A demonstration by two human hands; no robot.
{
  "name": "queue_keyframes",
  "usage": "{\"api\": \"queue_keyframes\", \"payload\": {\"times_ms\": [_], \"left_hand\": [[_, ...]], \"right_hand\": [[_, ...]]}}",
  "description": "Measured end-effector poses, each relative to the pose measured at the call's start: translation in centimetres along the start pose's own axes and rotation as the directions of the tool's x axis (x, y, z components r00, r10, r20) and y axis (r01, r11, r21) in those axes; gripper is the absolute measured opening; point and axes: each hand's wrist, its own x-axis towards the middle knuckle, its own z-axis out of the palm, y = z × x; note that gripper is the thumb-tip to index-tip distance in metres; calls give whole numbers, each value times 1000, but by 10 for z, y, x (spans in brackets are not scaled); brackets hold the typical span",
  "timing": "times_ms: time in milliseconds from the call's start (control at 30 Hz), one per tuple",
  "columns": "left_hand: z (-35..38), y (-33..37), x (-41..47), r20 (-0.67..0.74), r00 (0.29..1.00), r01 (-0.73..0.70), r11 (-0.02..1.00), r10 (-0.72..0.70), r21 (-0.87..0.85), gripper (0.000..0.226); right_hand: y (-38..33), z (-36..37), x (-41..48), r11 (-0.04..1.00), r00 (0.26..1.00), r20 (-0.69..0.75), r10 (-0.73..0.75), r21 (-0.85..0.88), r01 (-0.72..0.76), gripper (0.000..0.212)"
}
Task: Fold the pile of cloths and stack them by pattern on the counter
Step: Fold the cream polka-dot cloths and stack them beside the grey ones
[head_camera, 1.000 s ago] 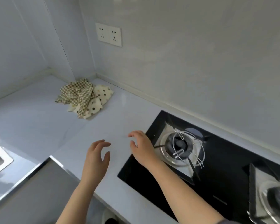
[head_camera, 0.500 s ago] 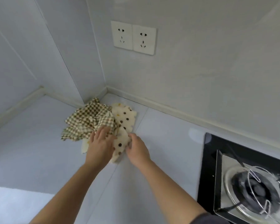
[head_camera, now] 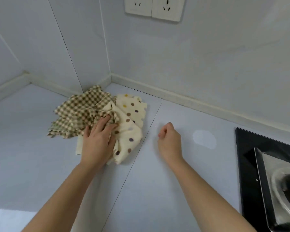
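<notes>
A crumpled pile of cloths lies in the counter corner. A brown-and-cream checked cloth (head_camera: 77,113) lies on top at the left, and a cream cloth with coloured dots (head_camera: 132,114) lies under it at the right. My left hand (head_camera: 97,141) rests on the pile, its fingertips curled into a fold of the checked cloth. My right hand (head_camera: 170,141) hovers over bare counter to the right of the pile, with its fingers curled in and nothing in them.
The pale counter (head_camera: 157,190) runs toward me from the corner, with a seam line just right of the pile. A black gas hob (head_camera: 261,164) with a steel burner tray sits at the right edge. A double wall socket (head_camera: 153,7) is above.
The view has closed in on the pile. My right hand has let go of the dotted cloth and drawn away to the right. My left hand has dug into the checked cloth.
</notes>
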Motion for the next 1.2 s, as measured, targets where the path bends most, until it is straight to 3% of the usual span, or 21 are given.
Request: {"api": "queue_keyframes", "payload": {"times_ms": [100,200,267,400,500,633,733,900,1033,1100,1133,1200], "left_hand": [[5,-3,-2,-39,995,-95,995,94,-29,45],[8,-3,-6,-80,988,-137,990,134,-30,47],[7,-5,-11,-109,986,-128,992,127,0,49],[1,-4,-13,-109,989,-91,993,99,78,36],[-5,-6,-16,-111,991,-51,987,68,152,34],[-8,-15,-34,-130,990,-30,985,53,171,38],[-7,2,-48,-206,956,-179,973,206,142,36],[0,28,-75,-1,897,-443,897,443,7,34],[0,39,-83,27,853,-515,850,521,-107,43],[1,47,-86,-32,817,-576,809,576,-117,20],[1,50,-87,-77,801,-598,796,593,-89,11],[-2,53,-90,-166,796,-600,795,582,-86,7]], "right_hand": [[-7,4,-1,992,986,135,-102,-64,112,8],[-19,27,-5,935,928,286,-238,-191,299,16],[-19,32,-10,906,927,218,-305,-235,353,5],[-8,18,-24,935,943,84,-321,-133,330,11],[9,-5,-42,956,960,-2,-280,-92,279,19],[36,-35,-90,985,981,-90,-169,8,171,10],[44,-49,-128,979,977,-190,-92,162,124,11],[52,-68,-162,914,957,-284,65,401,57,12],[54,-66,-167,905,965,-252,74,424,41,9],[54,-64,-163,901,968,-243,60,431,52,6],[55,-63,-162,915,959,-278,44,396,73,6],[56,-64,-166,980,900,-429,-78,132,148,15]]}}
